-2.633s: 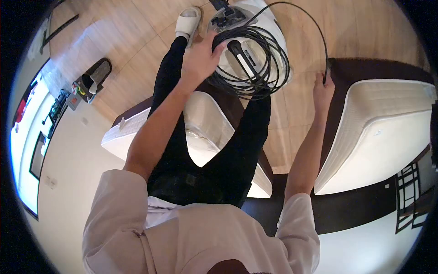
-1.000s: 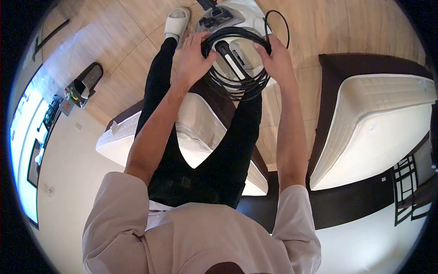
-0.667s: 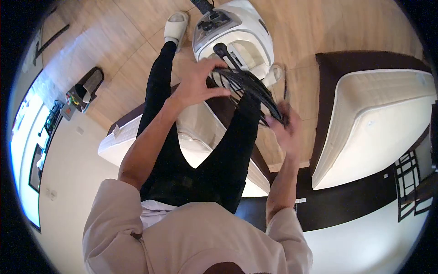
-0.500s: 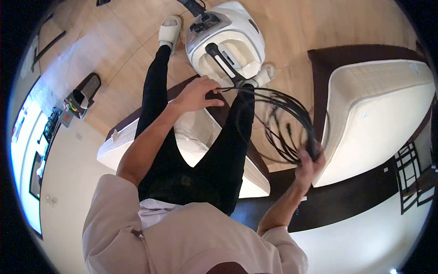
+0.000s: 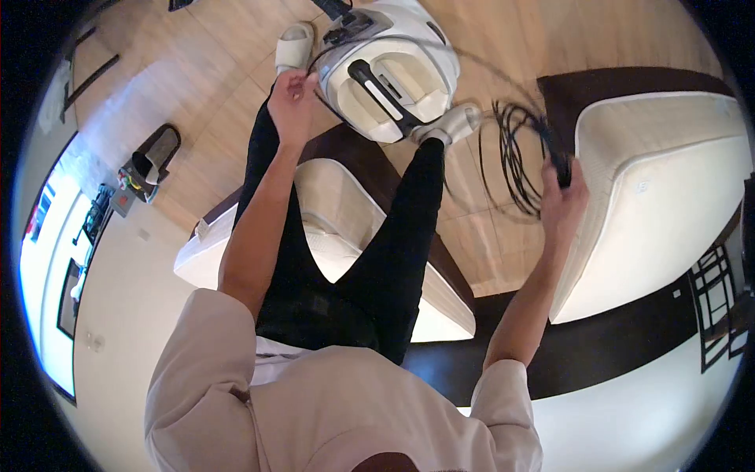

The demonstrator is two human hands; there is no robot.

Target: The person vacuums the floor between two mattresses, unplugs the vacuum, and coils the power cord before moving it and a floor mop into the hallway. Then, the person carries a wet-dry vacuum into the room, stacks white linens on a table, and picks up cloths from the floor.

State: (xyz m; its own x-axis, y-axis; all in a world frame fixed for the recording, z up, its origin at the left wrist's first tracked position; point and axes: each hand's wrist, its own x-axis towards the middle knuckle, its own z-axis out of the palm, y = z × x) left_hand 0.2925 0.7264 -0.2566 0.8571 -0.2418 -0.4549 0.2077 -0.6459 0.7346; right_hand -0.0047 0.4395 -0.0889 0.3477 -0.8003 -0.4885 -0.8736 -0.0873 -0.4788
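Note:
My right hand is closed around one end of a looped black power cord, whose loops hang left of it over the floor. My left hand is raised on the other side, fingers pinched on a single strand. From there the strand arcs across the top of a white canister cleaning machine toward the right. The machine has a black carry handle and a dark hose, and it stands on the floor between my slippered feet.
I sit on a cream mattress with a dark brown base. Another cream mattress on a dark base stands at my right. A dark slipper-like item lies on the tiled floor at left, near a bright screen.
My left hand has moved forward and left, drawing a strand out over the machine. My right hand has moved forward and right with the coil, which hangs more loosely.

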